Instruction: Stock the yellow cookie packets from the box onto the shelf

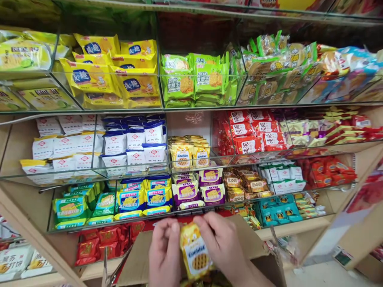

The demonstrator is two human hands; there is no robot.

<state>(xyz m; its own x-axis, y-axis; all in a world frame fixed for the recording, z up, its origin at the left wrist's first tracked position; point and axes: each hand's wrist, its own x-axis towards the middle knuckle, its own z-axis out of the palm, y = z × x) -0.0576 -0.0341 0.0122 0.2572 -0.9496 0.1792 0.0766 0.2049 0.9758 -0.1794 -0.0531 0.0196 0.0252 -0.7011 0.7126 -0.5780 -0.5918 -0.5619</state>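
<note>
A yellow cookie packet (196, 253) with a white and blue label hangs upright between my two hands at the bottom centre. My left hand (165, 251) is closed, its thumb and fingers pinched at the packet's upper left edge. At the packet's upper right corner, my right hand (220, 245) pinches it between thumb and fingers. Beneath them is an open cardboard box (134, 259), with more packets partly showing inside. Similar yellow cookie packets (183, 155) stand in rows in the middle shelf compartment ahead.
Glass-fronted shelves hold yellow packs (92, 79), green packs (209, 77), white packs (70, 145), red packs (247, 129) and purple packs (185, 191). Teal packs (278, 209) lie low on the right. Red packs (88, 247) sit left of the box, whose flaps stick outward.
</note>
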